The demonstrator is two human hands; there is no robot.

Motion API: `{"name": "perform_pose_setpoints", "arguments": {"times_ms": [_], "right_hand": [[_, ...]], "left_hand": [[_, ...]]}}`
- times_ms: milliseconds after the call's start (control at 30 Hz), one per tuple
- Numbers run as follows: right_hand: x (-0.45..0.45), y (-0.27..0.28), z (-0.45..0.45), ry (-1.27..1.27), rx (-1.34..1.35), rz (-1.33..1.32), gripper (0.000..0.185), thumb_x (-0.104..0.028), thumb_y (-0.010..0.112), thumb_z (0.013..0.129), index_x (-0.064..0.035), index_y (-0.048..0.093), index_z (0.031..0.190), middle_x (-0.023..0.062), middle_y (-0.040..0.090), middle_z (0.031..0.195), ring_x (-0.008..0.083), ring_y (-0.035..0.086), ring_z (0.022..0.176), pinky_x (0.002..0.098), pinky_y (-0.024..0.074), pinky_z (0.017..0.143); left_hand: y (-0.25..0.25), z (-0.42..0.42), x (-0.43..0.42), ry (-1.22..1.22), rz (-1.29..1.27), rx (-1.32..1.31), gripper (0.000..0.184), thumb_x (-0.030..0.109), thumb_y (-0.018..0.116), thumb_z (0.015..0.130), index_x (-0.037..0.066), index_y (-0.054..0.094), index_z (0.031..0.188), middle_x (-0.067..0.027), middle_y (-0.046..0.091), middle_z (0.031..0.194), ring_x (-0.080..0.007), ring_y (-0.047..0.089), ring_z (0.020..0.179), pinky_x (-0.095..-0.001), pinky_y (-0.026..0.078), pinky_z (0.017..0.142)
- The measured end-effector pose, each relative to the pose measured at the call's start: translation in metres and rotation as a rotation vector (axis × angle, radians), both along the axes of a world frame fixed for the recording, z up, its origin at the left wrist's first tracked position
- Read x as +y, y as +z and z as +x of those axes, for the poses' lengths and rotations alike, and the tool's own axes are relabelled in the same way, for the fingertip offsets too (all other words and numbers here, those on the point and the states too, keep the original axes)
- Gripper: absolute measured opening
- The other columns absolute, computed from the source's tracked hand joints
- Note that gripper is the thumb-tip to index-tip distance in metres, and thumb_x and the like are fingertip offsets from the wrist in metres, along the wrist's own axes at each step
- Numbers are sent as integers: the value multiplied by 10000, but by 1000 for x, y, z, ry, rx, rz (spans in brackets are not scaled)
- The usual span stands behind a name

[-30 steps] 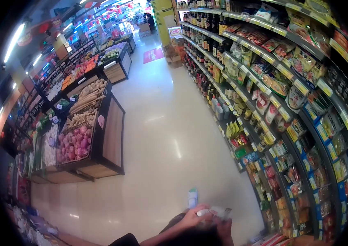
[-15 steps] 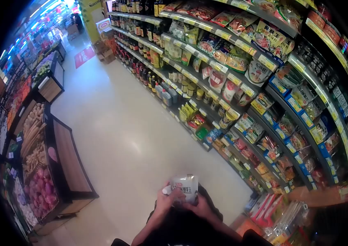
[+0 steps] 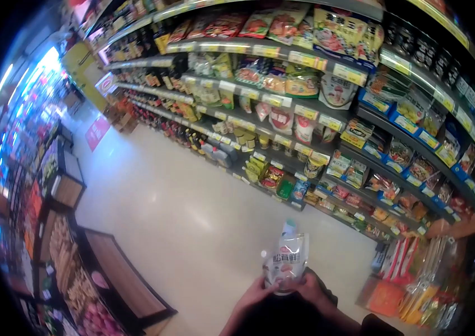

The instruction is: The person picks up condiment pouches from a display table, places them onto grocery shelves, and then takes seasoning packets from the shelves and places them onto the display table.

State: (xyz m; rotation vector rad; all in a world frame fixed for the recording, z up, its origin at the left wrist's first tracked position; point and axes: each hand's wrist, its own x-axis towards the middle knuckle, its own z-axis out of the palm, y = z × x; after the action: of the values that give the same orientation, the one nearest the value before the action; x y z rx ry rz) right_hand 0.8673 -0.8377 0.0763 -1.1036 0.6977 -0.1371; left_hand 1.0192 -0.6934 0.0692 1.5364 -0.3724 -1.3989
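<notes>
A silver-white seasoning pouch (image 3: 287,263) with dark lettering stands upright in front of my body, low in the view. My left hand (image 3: 259,292) is closed on its lower left edge, thumb across the front. At the lower right edge, my right hand (image 3: 309,289) also grips the pouch, its fingers partly hidden behind it. A small pale green and white piece shows above the pouch's top edge; I cannot tell what it is. My dark clothing lies behind both hands.
Long shelves (image 3: 271,99) of packaged seasonings and bottles run along the right. Produce bins (image 3: 125,274) with red onions (image 3: 103,322) and roots stand at left. Packaged goods (image 3: 411,280) are stacked at lower right. Pale floor (image 3: 187,207) lies between.
My view has turned, and the shelves fill more of it. The pouch and both hands now appear further right, with the pouch's printed front more upright and facing me. Both hands still hold it.
</notes>
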Motion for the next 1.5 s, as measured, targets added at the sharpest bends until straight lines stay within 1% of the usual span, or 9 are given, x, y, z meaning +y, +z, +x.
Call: {"name": "perform_pose_setpoints", "arguments": {"times_ms": [100, 267, 367, 633, 733, 900, 1033, 1267, 1500], "right_hand": [[-18, -16, 18, -74, 67, 267, 396, -180, 671, 871, -14, 552, 1210, 106, 634, 1107, 170, 615, 1001, 296, 495, 883], [-87, 80, 67, -65, 27, 103, 462, -154, 736, 821, 1, 530, 1204, 70, 622, 1064, 143, 587, 1002, 285, 485, 860], [-99, 5, 78, -230, -36, 265, 410, -125, 745, 806, 19, 573, 1149, 70, 638, 1060, 138, 604, 965, 283, 488, 850], [-187, -4, 108, -78, 69, -53, 406, -215, 747, 805, 19, 601, 1102, 75, 665, 960, 127, 615, 859, 264, 493, 766], [-205, -10, 117, -201, -175, -11, 303, -184, 659, 874, 28, 632, 1088, 93, 679, 977, 138, 620, 904, 277, 494, 794], [-224, 10, 143, -375, -95, 21, 244, -172, 653, 877, 9, 634, 1040, 57, 668, 941, 114, 604, 881, 268, 481, 809], [-238, 30, 167, -445, -116, -65, 231, -144, 625, 888, 5, 640, 1063, 47, 671, 969, 105, 601, 870, 263, 485, 798], [-249, 35, 196, -522, -137, -136, 226, -166, 592, 938, 43, 642, 1009, 28, 654, 858, 61, 550, 798, 225, 462, 713], [-292, 76, 238, -706, -81, -513, 172, -125, 613, 914, 43, 647, 913, 56, 634, 761, 46, 526, 696, 218, 426, 601]], "left_hand": [[-7, 16, -29, -73, 187, 131, 569, 399, 565, 937, -38, 485, 1292, -106, 608, 1149, -174, 568, 1031, -297, 445, 896], [43, 48, -86, -41, 56, 90, 512, 394, 579, 930, -29, 556, 1219, -95, 625, 1100, -154, 569, 991, -292, 454, 873], [42, 88, -128, -176, 172, 121, 445, 348, 573, 942, -23, 573, 1189, -84, 631, 1081, -144, 576, 955, -293, 465, 858], [18, 129, -208, -100, -26, 88, 322, 152, 592, 931, -20, 560, 1201, -81, 644, 1106, -157, 598, 1009, -320, 472, 899], [19, 138, -236, -102, -67, 27, 324, 177, 601, 927, -39, 568, 1167, -93, 652, 1054, -156, 605, 973, -302, 492, 856], [29, 174, -271, -325, -137, -241, 332, 236, 618, 911, -26, 601, 1116, -118, 669, 962, -141, 623, 873, -277, 492, 777], [12, 200, -289, -230, -153, -145, 275, 231, 551, 949, -21, 632, 1020, -80, 658, 899, -117, 597, 802, -268, 475, 717], [27, 247, -312, -264, -250, -89, 242, 196, 513, 979, -15, 610, 1046, -40, 653, 954, -98, 572, 899, -241, 456, 810], [72, 281, -377, -383, -449, -105, 300, 109, 502, 968, -10, 494, 1243, -78, 582, 1154, -131, 548, 1045, -277, 445, 908]]}}
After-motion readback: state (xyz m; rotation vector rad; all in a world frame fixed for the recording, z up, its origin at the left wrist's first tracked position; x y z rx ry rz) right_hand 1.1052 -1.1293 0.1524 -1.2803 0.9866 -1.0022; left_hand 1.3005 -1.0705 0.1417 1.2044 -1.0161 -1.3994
